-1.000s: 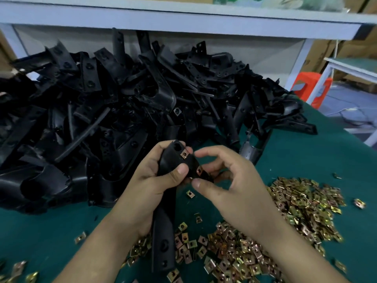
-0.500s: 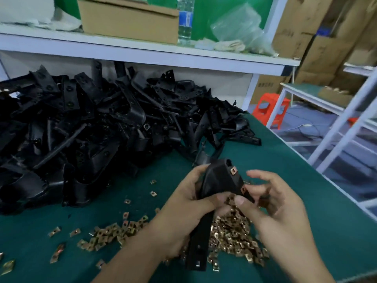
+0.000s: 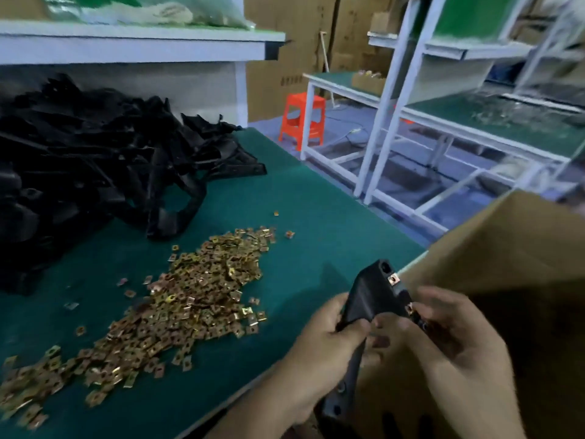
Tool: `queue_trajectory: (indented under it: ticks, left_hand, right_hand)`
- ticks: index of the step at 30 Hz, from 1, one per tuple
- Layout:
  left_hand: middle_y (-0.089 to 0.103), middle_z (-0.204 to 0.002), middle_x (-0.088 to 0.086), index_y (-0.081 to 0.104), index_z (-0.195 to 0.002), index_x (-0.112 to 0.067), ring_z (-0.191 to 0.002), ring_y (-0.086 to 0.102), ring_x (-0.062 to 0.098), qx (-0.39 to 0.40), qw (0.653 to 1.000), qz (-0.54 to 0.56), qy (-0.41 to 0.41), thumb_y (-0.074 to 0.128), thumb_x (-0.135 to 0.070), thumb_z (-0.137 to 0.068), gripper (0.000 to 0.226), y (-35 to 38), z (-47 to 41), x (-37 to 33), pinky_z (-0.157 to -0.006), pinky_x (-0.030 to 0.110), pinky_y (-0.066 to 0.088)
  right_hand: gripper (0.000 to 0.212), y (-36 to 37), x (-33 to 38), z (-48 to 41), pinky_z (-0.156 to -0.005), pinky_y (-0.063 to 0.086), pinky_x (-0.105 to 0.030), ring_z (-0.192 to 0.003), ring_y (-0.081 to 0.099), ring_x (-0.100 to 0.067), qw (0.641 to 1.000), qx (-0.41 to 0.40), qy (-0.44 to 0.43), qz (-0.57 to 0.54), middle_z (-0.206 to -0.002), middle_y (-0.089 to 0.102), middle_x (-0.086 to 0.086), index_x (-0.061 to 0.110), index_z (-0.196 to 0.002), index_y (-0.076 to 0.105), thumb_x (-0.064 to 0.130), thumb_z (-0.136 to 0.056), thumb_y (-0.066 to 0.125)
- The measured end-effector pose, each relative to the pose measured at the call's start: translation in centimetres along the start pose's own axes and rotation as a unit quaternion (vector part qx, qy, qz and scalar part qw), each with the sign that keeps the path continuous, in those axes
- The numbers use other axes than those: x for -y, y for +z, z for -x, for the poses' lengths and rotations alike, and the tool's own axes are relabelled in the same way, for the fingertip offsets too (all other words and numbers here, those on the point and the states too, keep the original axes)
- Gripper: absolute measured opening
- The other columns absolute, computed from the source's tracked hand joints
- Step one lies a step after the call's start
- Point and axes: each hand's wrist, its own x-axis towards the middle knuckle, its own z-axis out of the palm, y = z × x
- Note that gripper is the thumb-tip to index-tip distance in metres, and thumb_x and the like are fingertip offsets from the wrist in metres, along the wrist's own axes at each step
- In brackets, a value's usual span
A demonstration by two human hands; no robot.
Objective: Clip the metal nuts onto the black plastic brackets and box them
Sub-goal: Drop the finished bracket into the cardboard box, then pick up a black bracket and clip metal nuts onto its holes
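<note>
Bracket [image 3: 367, 299] moved over box [image 3: 506, 248], left hand [image 3: 319, 353] and right hand [image 3: 456, 350] gripping it.

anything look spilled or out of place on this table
Nothing broken. The metal nuts lie loose in a long spread on the green table, with a few strays beyond its far end. The black brackets are a jumbled pile. That looks like working stock, not a spill.

The desk [image 3: 300, 210] is dark green. The pile of brackets [image 3: 95, 160] at its left edge is black. The heap of metal nuts [image 3: 177, 312] is gold. One bracket [image 3: 368, 299] by the right edge is black with a gold nut [image 3: 393, 279]. The cardboard box [image 3: 512, 248] is brown, the stool [image 3: 304, 118] orange.
</note>
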Motion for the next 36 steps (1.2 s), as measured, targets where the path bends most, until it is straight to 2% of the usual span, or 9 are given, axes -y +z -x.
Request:
queue_trajectory:
  ticks: [4,7,11,15,19,23,28,33,36]
  left_hand:
    - [0.076,-0.115,-0.001,0.064,-0.122,-0.039,-0.102,0.075,0.023,0.03,0.997,-0.046,-0.057,0.055,-0.012,-0.1,0.035,2.0,-1.6,3.0,-0.085,0.036,0.061]
    - [0.076,-0.11,-0.01,0.068,-0.116,-0.043,-0.105,0.073,0.017,0.047,0.989,-0.114,-0.081,0.056,-0.013,-0.1,0.036,2.4,-2.3,4.5,-0.09,0.032,0.058]
    - [0.047,-0.138,-0.026,0.039,-0.146,-0.056,-0.13,0.043,-0.006,0.059,0.951,-0.3,-0.05,0.064,-0.043,-0.093,0.06,1.3,-2.6,5.2,-0.103,0.018,0.032]
    - [0.044,-0.146,-0.034,0.046,-0.129,-0.07,-0.136,0.037,-0.015,0.063,0.935,-0.349,0.031,0.06,-0.045,-0.094,0.045,0.3,-2.1,4.2,-0.113,0.018,0.032]
    - [0.058,-0.127,-0.032,0.058,-0.12,-0.063,-0.116,0.057,-0.011,0.078,0.931,-0.351,0.067,0.051,-0.035,-0.1,0.036,-0.9,0.0,2.0,-0.094,0.014,0.048]
    - [0.064,-0.111,-0.026,0.065,-0.108,-0.051,-0.103,0.065,-0.005,-0.021,0.911,-0.374,0.175,0.051,-0.015,-0.098,0.04,-3.7,2.7,-1.0,-0.081,0.011,0.05]
    - [0.067,-0.103,-0.022,0.067,-0.105,-0.044,-0.096,0.067,0.003,-0.217,0.837,-0.414,0.286,0.06,-0.001,-0.096,0.045,-11.5,5.0,-5.2,-0.078,0.014,0.05]
    - [0.068,-0.103,-0.027,0.064,-0.103,-0.052,-0.092,0.068,-0.001,-0.385,0.798,-0.402,0.232,0.061,-0.008,-0.098,0.044,-21.9,7.4,-8.3,-0.074,0.027,0.057]
    - [0.066,-0.101,-0.029,0.063,-0.102,-0.053,-0.079,0.064,-0.007,-0.434,0.781,-0.395,0.214,0.06,-0.008,-0.099,0.044,-26.5,9.1,-8.5,-0.061,0.019,0.053]
  right_hand:
    - [0.044,-2.3,-3.2,2.1,-0.076,0.054,-0.025,-0.095,0.064,0.006,0.996,-0.029,0.072,0.043,-0.096,0.071,0.023,0.048,-0.101,0.066,0.017,-0.076,0.085]
    - [0.041,-3.2,-5.3,3.6,-0.078,0.048,-0.019,-0.096,0.061,0.011,0.989,-0.018,0.107,0.1,-0.099,0.068,0.027,0.053,-0.1,0.063,0.023,-0.08,0.082]
    - [0.022,-4.0,-6.7,4.0,-0.068,0.04,-0.009,-0.091,0.055,0.005,0.954,0.084,0.207,0.202,-0.103,0.055,0.023,0.052,-0.101,0.056,0.04,-0.09,0.07]
    - [0.027,-3.6,-6.6,4.2,-0.065,0.035,-0.004,-0.084,0.047,0.01,0.945,0.088,0.23,0.218,-0.105,0.052,0.022,0.05,-0.099,0.056,0.026,-0.093,0.069]
    - [0.052,-0.5,-4.6,3.6,-0.083,0.037,-0.012,-0.091,0.054,0.005,0.957,0.103,0.191,0.192,-0.102,0.059,0.023,0.052,-0.088,0.058,0.001,-0.085,0.068]
    - [0.06,5.0,-1.4,2.2,-0.073,0.042,-0.004,-0.093,0.06,0.004,0.979,0.116,0.088,0.144,-0.095,0.063,0.022,0.05,-0.086,0.063,-0.009,-0.076,0.068]
    - [0.059,13.5,2.7,-1.0,-0.077,0.041,-0.007,-0.095,0.057,0.002,0.978,0.174,-0.072,0.084,-0.097,0.059,0.018,0.049,-0.103,0.059,-0.004,-0.079,0.068]
    - [0.062,25.4,6.5,-4.5,-0.093,0.036,-0.022,-0.113,0.044,-0.005,0.926,0.344,-0.116,0.103,-0.128,0.04,0.013,0.042,-0.145,0.037,0.033,-0.091,0.066]
    - [0.075,32.9,8.6,-6.5,-0.091,0.044,-0.03,-0.111,0.053,-0.021,0.92,0.348,-0.11,0.144,-0.134,0.034,0.001,0.032,-0.15,0.032,0.052,-0.088,0.069]
